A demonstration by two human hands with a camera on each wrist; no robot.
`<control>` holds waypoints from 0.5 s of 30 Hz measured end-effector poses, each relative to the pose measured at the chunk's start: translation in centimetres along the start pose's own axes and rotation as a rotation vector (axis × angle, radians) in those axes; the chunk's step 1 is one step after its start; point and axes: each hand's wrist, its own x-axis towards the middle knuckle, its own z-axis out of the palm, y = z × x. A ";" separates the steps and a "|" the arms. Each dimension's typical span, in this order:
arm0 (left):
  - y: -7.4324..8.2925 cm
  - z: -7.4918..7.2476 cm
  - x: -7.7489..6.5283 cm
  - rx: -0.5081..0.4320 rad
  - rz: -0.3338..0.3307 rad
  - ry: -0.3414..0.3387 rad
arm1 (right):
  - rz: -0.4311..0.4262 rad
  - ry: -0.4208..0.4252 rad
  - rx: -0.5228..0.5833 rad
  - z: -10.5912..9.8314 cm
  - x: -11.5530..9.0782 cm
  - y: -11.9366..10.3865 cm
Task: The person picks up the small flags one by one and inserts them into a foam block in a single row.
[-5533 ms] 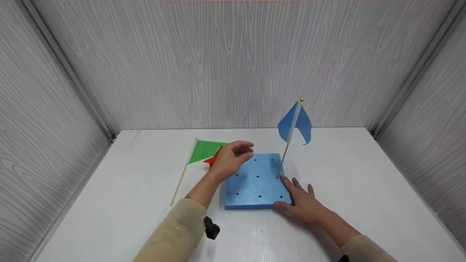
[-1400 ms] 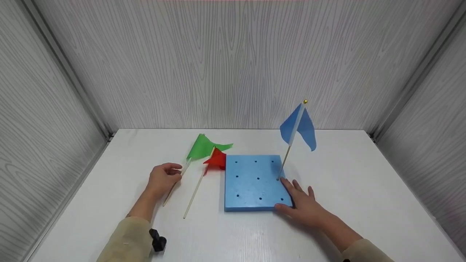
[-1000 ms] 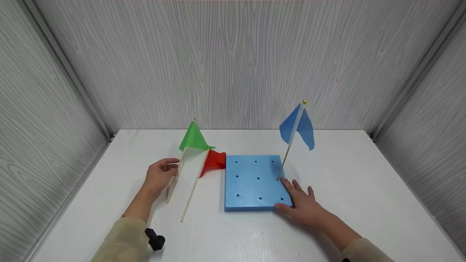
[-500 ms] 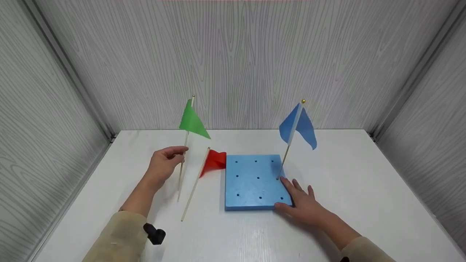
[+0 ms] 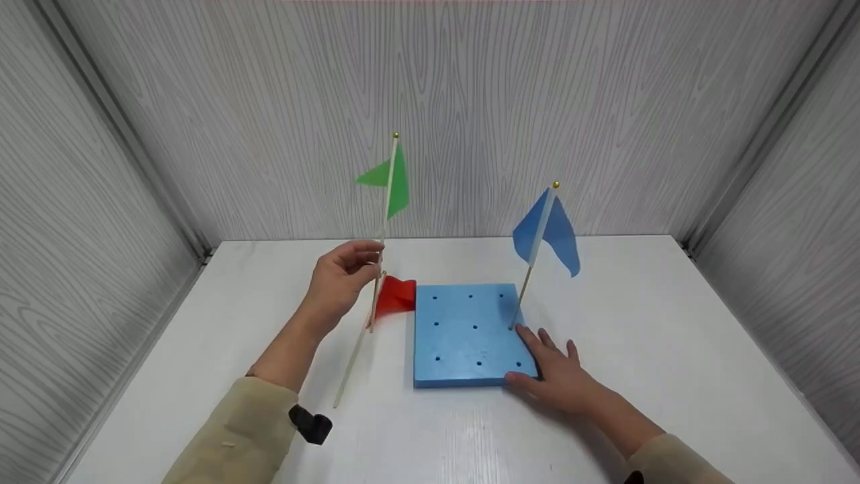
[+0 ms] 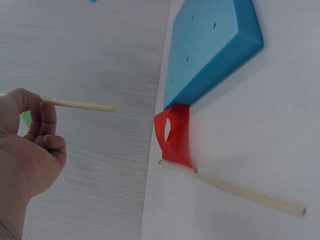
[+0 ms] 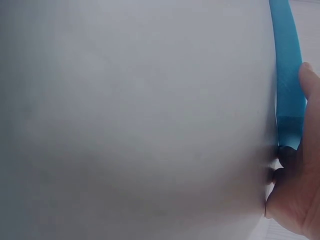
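Closest to the person's body, two tan sleeves reach in over the near part of the white table (image 5: 638,349). The right hand (image 5: 561,376) has its fingers spread along the right edge of the blue board (image 5: 460,343), thumb at the near right corner, index fingertip just beside the foot of the blue flag (image 5: 559,236), which stands in a hole there and leans right at the top. From the outer side of those fingers the tabletop runs broadly out toward the right wall (image 5: 806,228). The red flag (image 5: 396,298) lies just below and right of the left fingertips; its stick slants back nearer the body than they are, and its cloth meets the board's left edge. A little farther out, left of the board, the left hand (image 5: 338,286) has thumb and fingers pinching the stick of the green flag (image 5: 399,185). That flag stands nearly upright, cloth well above the fingertips, and in the left wrist view the lower tip pokes past the pinch, apart from board and red flag. A wide stretch of tabletop lies left of that hand. Beyond both sets of fingers comes the table's back edge, then the grained back wall (image 5: 470,87).
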 end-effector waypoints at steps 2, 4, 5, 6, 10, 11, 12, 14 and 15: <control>0.5 0.7 0.2 -0.020 0.008 -0.002 | -0.010 0.007 0.003 0.1 0.1 0.0; 0.9 1.4 0.4 -0.047 0.015 -0.007 | -0.017 0.010 0.010 0.1 0.1 -0.1; 1.1 1.8 0.5 -0.061 0.016 -0.009 | -0.018 0.009 0.013 0.1 0.1 -0.2; 1.2 2.1 0.6 -0.074 0.018 -0.012 | -0.019 0.009 0.016 0.2 0.2 -0.2; 1.5 3.5 1.1 -0.117 0.026 -0.036 | -0.024 0.005 0.022 0.2 0.2 -0.2; 1.5 3.9 1.2 -0.122 0.029 -0.042 | -0.024 0.005 0.022 0.3 0.2 -0.2; 1.4 4.3 1.3 -0.126 0.033 -0.048 | -0.022 0.004 0.020 0.3 0.2 -0.2; 1.1 5.1 1.5 -0.130 0.046 -0.058 | -0.019 0.003 0.016 0.3 0.2 -0.3; 0.9 5.5 1.6 -0.130 0.053 -0.063 | -0.016 0.001 0.014 0.3 0.2 -0.3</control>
